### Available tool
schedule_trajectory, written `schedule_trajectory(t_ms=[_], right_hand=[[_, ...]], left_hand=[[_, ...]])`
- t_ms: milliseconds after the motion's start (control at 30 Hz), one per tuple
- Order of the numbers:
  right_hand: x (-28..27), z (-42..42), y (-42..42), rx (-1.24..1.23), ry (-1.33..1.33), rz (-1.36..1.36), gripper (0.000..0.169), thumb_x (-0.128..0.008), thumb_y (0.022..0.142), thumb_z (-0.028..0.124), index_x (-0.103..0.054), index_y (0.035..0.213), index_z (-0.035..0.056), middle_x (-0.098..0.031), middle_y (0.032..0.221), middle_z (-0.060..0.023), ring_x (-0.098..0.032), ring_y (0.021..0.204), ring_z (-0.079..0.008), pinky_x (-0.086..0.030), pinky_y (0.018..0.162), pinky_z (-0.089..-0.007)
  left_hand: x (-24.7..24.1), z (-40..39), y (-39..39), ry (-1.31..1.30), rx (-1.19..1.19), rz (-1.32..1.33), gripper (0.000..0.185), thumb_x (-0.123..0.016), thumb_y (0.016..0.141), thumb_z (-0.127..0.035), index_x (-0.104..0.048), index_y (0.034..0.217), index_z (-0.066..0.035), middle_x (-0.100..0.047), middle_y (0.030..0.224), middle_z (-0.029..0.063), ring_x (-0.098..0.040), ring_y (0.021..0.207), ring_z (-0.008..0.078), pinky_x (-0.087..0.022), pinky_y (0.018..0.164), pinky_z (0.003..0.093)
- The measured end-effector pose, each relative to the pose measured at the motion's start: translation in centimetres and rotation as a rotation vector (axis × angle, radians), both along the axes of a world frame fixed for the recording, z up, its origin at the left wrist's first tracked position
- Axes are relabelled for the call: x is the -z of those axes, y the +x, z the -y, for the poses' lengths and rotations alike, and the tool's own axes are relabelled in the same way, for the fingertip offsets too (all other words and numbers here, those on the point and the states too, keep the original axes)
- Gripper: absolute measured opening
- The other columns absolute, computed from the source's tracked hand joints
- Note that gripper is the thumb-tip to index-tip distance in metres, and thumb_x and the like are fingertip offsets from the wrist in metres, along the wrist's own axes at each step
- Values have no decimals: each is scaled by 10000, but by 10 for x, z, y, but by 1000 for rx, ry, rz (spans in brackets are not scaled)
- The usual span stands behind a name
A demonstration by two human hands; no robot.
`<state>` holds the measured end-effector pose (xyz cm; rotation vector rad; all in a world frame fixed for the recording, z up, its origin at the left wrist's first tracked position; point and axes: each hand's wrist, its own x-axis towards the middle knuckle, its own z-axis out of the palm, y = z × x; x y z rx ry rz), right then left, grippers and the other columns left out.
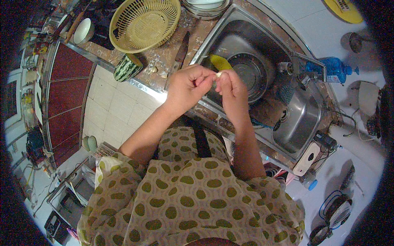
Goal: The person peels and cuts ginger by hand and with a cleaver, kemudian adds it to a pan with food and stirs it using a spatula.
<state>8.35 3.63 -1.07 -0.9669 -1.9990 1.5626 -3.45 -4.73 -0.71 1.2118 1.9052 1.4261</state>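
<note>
Both my hands meet above the near edge of the steel sink, with a small pale piece, possibly a garlic clove (219,74), between the fingertips. My left hand (190,84) pinches at it from the left, and my right hand (231,84) grips it between thumb and fingers. Behind my left hand a knife (182,50) lies on the brown counter. A garlic-like bulb or clove (153,69) rests left of the knife, near a cut piece of striped green squash (127,68). Just beyond my right hand, a yellow object (220,62) leans in the sink by a round metal basin (264,77).
A yellow plastic basket (144,46) stands at the counter's back left, with a white bowl (83,30) beyond it and stacked bowls (207,13) to its right. The double sink (303,123) extends right, with a faucet (308,58) and a blue bottle (331,69) behind.
</note>
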Motion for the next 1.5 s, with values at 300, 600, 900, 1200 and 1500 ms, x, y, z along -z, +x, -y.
schedule_trajectory(t_ms=[300, 600, 900, 1200, 1500], right_hand=[[3, 5, -2, 80, -604, -146, 266, -416, 954, 281, -540, 860, 64, -480, 676, 25, -402, 580, -44, -326, 523, -185], [3, 3, -2, 77, -451, -127, 215, -457, 938, 235, -539, 870, 49, -458, 676, 40, -375, 581, -37, -311, 524, -184], [7, 4, -2, 99, -358, -145, 228, -495, 899, 241, -539, 789, 46, -491, 628, 22, -427, 545, -49, -359, 493, -208], [-2, 8, -4, 93, -450, -168, 206, -465, 934, 233, -542, 882, 49, -451, 676, 44, -370, 581, -38, -309, 525, -183], [6, 7, -4, 159, -261, -88, 232, -519, 886, 243, -540, 776, 40, -501, 599, 12, -456, 544, -63, -371, 494, -227]], left_hand=[[6, -1, 11, 47, -79, 324, 61, -610, 781, -29, -631, 829, 2, -469, 623, -48, -425, 592, 22, -375, 536, 191], [6, -5, 10, -22, -109, 502, 76, -616, 796, -55, -635, 831, 10, -534, 639, -60, -438, 596, 3, -373, 541, 174], [8, -5, 10, 32, -82, 603, 52, -626, 800, -63, -642, 783, -16, -548, 646, -70, -417, 585, -8, -343, 536, 159], [4, -5, 12, 12, -151, 628, 44, -611, 792, -46, -645, 786, -18, -600, 717, -38, -484, 665, 5, -394, 590, 172], [-1, -5, 10, -55, -119, 702, 57, -613, 794, -49, -645, 801, -3, -637, 760, 10, -538, 704, 34, -432, 653, 191]])
